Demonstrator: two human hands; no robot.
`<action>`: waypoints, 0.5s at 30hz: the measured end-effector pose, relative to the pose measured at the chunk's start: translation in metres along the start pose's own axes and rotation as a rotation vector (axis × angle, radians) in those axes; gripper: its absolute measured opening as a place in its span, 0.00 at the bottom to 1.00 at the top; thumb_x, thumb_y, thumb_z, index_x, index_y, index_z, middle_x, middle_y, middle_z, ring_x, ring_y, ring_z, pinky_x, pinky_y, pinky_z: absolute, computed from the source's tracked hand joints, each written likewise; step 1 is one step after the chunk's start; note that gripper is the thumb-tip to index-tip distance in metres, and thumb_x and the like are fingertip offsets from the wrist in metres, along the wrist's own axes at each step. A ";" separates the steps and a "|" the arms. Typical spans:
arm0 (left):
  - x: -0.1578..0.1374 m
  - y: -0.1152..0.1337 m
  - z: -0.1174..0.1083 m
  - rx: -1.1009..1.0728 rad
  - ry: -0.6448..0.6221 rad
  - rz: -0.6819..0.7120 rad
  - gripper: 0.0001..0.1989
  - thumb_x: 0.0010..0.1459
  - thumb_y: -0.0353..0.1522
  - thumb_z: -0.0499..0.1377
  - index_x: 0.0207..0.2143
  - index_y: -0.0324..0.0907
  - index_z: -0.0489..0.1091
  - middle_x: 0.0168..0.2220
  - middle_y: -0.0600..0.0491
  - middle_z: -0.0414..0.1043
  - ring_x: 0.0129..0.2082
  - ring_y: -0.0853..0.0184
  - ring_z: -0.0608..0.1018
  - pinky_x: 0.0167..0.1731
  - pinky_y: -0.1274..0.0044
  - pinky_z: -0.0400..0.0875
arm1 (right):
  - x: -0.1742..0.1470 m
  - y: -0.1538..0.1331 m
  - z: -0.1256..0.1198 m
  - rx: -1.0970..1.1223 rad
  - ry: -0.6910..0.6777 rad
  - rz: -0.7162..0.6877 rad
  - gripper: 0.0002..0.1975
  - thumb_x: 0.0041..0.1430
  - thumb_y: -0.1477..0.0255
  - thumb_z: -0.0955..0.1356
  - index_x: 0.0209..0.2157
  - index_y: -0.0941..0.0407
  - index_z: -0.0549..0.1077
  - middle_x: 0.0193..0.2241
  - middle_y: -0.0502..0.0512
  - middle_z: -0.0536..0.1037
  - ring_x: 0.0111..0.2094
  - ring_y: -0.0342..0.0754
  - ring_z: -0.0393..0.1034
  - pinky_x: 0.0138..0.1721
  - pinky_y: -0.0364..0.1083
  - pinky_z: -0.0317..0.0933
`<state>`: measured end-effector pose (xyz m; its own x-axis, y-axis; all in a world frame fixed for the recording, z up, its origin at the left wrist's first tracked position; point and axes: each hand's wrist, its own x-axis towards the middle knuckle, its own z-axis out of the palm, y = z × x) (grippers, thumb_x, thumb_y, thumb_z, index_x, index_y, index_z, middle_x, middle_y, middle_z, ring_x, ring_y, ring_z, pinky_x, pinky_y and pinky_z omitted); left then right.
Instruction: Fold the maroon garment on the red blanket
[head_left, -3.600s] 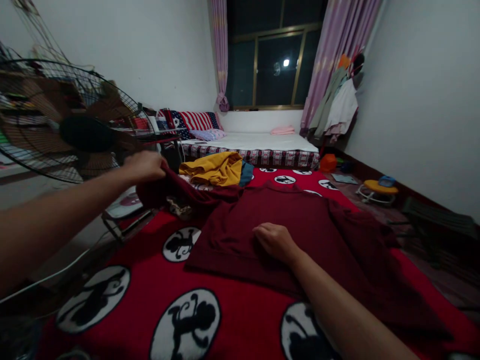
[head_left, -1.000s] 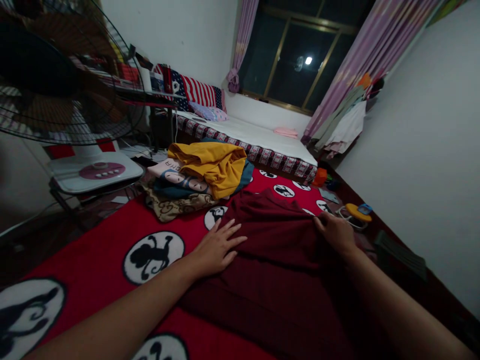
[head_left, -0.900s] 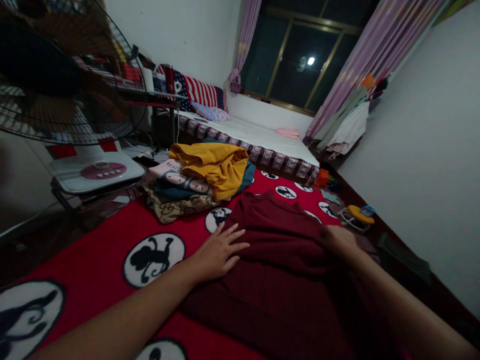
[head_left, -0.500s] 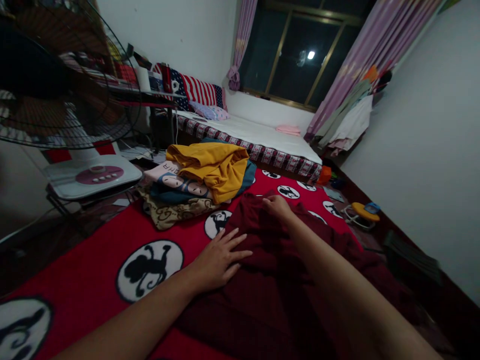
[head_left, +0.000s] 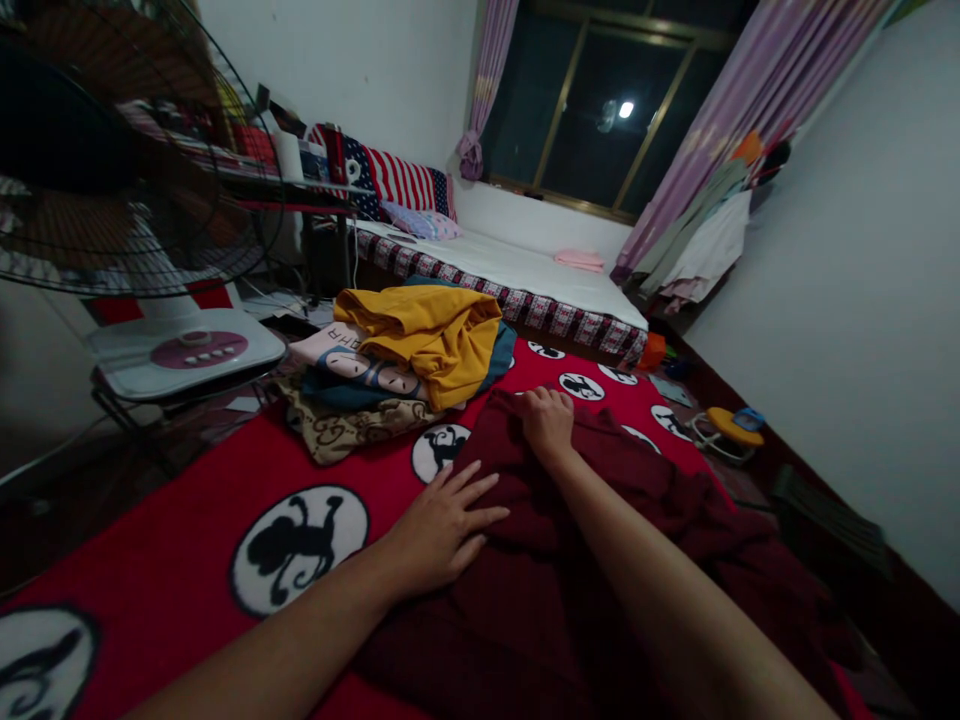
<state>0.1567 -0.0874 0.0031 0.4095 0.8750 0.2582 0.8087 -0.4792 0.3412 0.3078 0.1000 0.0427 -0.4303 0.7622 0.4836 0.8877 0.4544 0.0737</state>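
A dark red garment (head_left: 517,600) lies spread over the red blanket (head_left: 187,530), its kind unclear from the folds that show. My left hand (head_left: 442,525) rests flat on its left edge, fingers spread. At the far end of the cloth, my right hand (head_left: 547,420) has its fingers curled down on the fabric and appears to grip it. Beyond my left hand is a pile of clothes, with a mustard-yellow garment (head_left: 435,330) on top, a pink printed one (head_left: 345,355) under it and a tan patterned one (head_left: 360,428) at the bottom.
A large fan (head_left: 180,340) stands at the left, close to the blanket's side. Past the pile is a bed (head_left: 510,265) under a window. On the right are a small yellow-topped stool (head_left: 727,432) and clothes hanging (head_left: 712,245) by the curtain.
My right hand has shifted slightly left and turned more knuckles-up on the far part of the garment, drawing the cloth a little. My left hand stays flat in nearly the same place.
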 end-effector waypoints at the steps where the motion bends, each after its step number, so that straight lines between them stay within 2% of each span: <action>1: 0.000 0.000 0.000 0.001 -0.001 -0.002 0.24 0.59 0.31 0.56 0.57 0.57 0.65 0.66 0.54 0.53 0.66 0.54 0.53 0.61 0.53 0.49 | 0.000 0.000 0.003 -0.015 -0.016 0.049 0.10 0.61 0.68 0.65 0.38 0.56 0.76 0.40 0.60 0.77 0.44 0.54 0.67 0.48 0.50 0.52; 4: 0.000 0.000 0.001 0.007 0.001 0.008 0.23 0.59 0.32 0.56 0.57 0.57 0.65 0.66 0.54 0.54 0.66 0.54 0.53 0.61 0.53 0.48 | 0.011 -0.003 0.004 -0.016 -0.083 0.174 0.15 0.61 0.61 0.64 0.40 0.56 0.76 0.42 0.61 0.77 0.46 0.55 0.67 0.45 0.50 0.54; 9: 0.000 -0.001 0.001 0.005 -0.005 0.005 0.24 0.58 0.31 0.57 0.57 0.57 0.64 0.66 0.54 0.53 0.66 0.53 0.52 0.60 0.51 0.50 | 0.043 -0.015 0.005 0.077 -0.372 0.301 0.26 0.58 0.50 0.63 0.38 0.58 0.78 0.40 0.66 0.79 0.46 0.58 0.70 0.45 0.51 0.59; 12: 0.000 0.000 0.001 -0.006 -0.004 0.006 0.24 0.58 0.32 0.57 0.57 0.57 0.64 0.66 0.54 0.53 0.66 0.52 0.53 0.61 0.51 0.49 | 0.055 -0.023 0.012 0.154 -0.440 0.357 0.22 0.54 0.53 0.67 0.40 0.56 0.78 0.40 0.63 0.79 0.45 0.56 0.73 0.42 0.49 0.62; 15: 0.000 0.000 0.001 -0.013 -0.004 0.000 0.24 0.58 0.33 0.57 0.57 0.57 0.64 0.66 0.54 0.53 0.66 0.52 0.53 0.61 0.51 0.49 | 0.064 -0.029 0.016 0.171 -0.399 0.342 0.16 0.54 0.59 0.67 0.39 0.53 0.78 0.41 0.60 0.80 0.45 0.55 0.73 0.42 0.47 0.62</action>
<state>0.1572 -0.0879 0.0021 0.4113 0.8752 0.2548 0.8029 -0.4801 0.3532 0.2522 0.1428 0.0573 -0.1804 0.9799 0.0847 0.9629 0.1935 -0.1882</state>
